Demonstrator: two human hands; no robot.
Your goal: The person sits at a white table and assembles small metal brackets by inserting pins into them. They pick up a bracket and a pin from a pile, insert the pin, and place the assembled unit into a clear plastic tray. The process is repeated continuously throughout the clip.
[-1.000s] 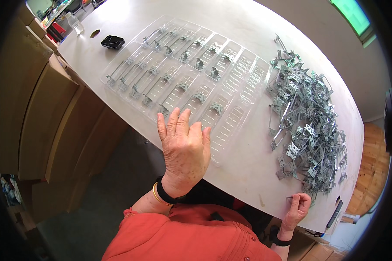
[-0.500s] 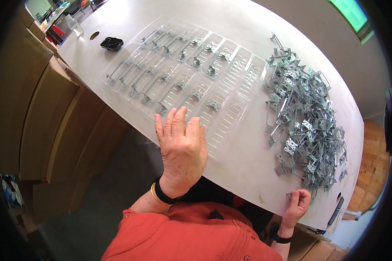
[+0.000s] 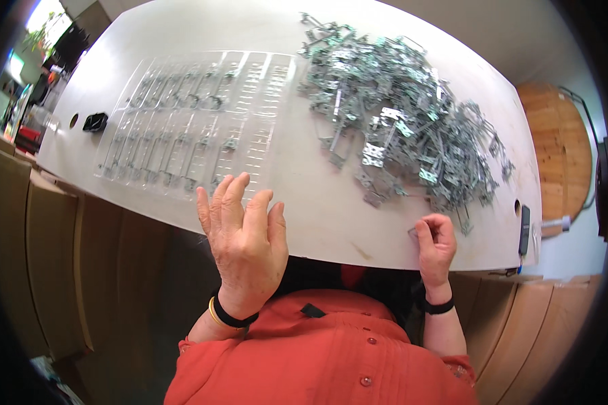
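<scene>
My left hand (image 3: 244,236) is open, palm down, its fingers spread over the near edge of a clear plastic tray (image 3: 275,115). Nothing is in it. Two rows of long slots in the tray hold several thin metal brackets (image 3: 199,147); the slots at its right end hold none. My right hand (image 3: 437,248) is closed in a pinch at the table's near edge, just below a big tangled heap of grey metal brackets (image 3: 398,101). A small thin piece (image 3: 413,232) sticks out from its fingertips; most of it is hidden by the fingers.
A small black object (image 3: 95,122) lies left of the tray on the white table (image 3: 317,223). On the right edge rests a dark-handled tool (image 3: 524,231) near a cable hole. Cardboard boxes (image 3: 47,263) stand along the left, and a round wooden top (image 3: 554,148) is beyond the right edge.
The view has swung to the right, so the tray and heap appear farther left. My right hand has come slightly left along the table edge, still pinched. My left hand stays open by the tray.
</scene>
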